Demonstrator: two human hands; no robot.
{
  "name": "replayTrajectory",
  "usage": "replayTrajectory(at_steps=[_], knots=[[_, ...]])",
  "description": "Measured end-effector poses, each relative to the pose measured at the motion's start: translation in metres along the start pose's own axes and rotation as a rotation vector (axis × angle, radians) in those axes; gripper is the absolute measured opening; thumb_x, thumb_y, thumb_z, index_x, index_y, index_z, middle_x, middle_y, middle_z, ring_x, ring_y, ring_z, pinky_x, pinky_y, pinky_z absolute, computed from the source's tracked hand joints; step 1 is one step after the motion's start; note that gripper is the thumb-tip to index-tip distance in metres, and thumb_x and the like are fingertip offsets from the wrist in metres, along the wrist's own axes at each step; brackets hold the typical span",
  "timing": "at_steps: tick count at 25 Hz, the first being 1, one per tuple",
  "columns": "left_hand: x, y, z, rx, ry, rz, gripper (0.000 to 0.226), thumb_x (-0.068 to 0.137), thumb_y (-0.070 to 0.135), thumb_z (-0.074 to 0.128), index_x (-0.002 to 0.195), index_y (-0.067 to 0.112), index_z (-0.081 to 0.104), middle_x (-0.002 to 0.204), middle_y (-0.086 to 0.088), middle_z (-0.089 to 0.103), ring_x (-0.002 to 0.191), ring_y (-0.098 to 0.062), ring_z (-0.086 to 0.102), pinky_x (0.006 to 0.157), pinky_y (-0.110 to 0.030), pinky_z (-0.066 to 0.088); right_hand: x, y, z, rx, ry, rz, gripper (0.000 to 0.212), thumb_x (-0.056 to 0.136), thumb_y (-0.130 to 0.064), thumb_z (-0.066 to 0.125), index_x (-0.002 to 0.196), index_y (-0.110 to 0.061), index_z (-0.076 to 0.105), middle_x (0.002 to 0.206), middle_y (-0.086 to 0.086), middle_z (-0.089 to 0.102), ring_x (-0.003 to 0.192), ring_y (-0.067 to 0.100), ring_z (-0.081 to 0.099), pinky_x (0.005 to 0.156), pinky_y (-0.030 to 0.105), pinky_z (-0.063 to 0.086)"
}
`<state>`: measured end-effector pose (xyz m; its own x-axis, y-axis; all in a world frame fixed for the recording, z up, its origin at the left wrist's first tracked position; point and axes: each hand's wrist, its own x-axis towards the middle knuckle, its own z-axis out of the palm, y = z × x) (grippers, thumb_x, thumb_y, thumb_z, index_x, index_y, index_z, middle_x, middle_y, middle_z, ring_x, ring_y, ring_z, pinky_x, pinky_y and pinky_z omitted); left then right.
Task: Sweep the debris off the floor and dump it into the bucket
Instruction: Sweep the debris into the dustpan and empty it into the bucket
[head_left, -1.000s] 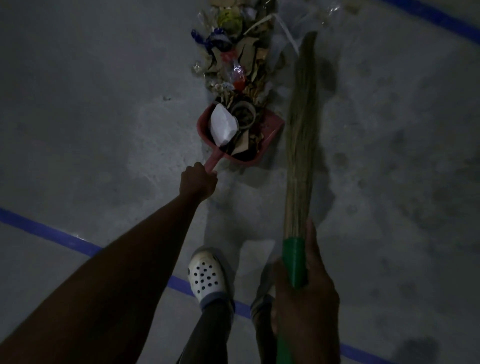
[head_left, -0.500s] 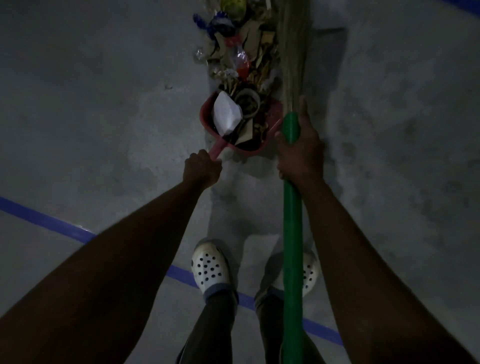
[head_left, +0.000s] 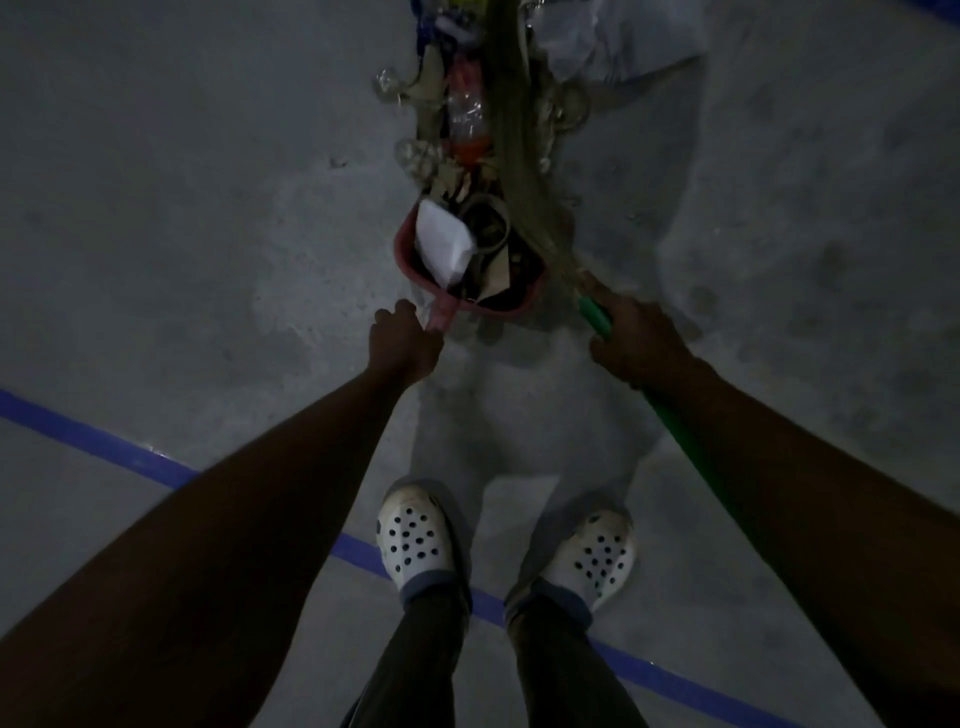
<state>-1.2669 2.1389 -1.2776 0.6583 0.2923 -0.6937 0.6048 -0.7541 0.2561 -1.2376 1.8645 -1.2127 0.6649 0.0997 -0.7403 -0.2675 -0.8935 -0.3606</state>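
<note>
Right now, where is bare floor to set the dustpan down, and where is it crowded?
Bare floor lies left of the dustpan and trash pile, down to the blue line. Another patch lies right of the broom. Crowded: straight ahead, where the broom crosses the full dustpan.

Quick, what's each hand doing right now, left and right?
Left hand: grips the dustpan by its handle.
Right hand: grips the broom by its green handle.
</note>
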Motion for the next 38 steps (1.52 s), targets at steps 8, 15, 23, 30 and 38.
replayTrajectory(at_steps=[8, 15, 23, 30, 38], knots=[[-0.007, -0.006, 0.024, -0.021, -0.105, -0.194, 0.071, 0.085, 0.049, 0.064, 0.138, 0.008, 0.040, 0.136, -0.018, 0.046, 0.125, -0.039, 0.046, 0.103, -0.052, 0.044, -0.041, -0.001, 0.017, 0.280, 0.245, -0.008, 0.087, 0.093, -0.019, 0.062, 0.156, -0.053, 0.013, 0.118, 0.010, 0.065, 0.080, 0.030, 0.067, 0.065, 0.038, 0.060], [0.008, -0.030, 0.064, -0.102, 0.018, -0.132, 0.039, 0.089, 0.021, 0.058, 0.123, 0.005, 0.048, 0.116, -0.018, 0.059, 0.102, -0.035, 0.059, 0.088, -0.045, 0.054, 0.020, -0.023, 0.069, 0.226, 0.134, 0.020, 0.088, 0.091, -0.022, 0.062, 0.159, -0.048, 0.011, 0.126, 0.016, 0.061, 0.097, 0.038, 0.065, 0.075, 0.047, 0.061], [0.017, -0.019, 0.043, -0.343, 0.000, -0.174, 0.026, 0.087, 0.029, 0.061, 0.108, 0.016, 0.053, 0.087, 0.001, 0.056, 0.073, -0.015, 0.056, 0.055, -0.027, 0.041, -0.015, -0.001, 0.092, 0.266, 0.102, 0.001, 0.094, 0.089, -0.011, 0.062, 0.158, -0.048, 0.012, 0.102, 0.017, 0.065, 0.068, 0.028, 0.060, 0.054, 0.024, 0.045], [0.013, -0.014, 0.045, -0.573, -0.024, -0.126, 0.009, 0.090, 0.026, 0.059, 0.095, 0.021, 0.054, 0.082, 0.002, 0.058, 0.068, -0.011, 0.056, 0.044, -0.020, 0.040, -0.026, -0.014, 0.099, 0.340, 0.117, 0.004, 0.093, 0.088, -0.010, 0.063, 0.158, -0.048, 0.015, 0.112, 0.018, 0.063, 0.075, 0.032, 0.063, 0.051, 0.024, 0.048], [-0.042, -0.001, -0.001, -0.624, -0.009, -0.072, 0.008, 0.094, 0.019, 0.060, 0.100, 0.017, 0.055, 0.078, -0.002, 0.058, 0.059, -0.012, 0.049, 0.041, -0.018, 0.036, -0.106, -0.034, 0.067, 0.369, 0.196, 0.004, 0.096, 0.088, -0.011, 0.064, 0.158, -0.050, 0.012, 0.105, 0.011, 0.065, 0.075, 0.026, 0.063, 0.063, 0.031, 0.054]])
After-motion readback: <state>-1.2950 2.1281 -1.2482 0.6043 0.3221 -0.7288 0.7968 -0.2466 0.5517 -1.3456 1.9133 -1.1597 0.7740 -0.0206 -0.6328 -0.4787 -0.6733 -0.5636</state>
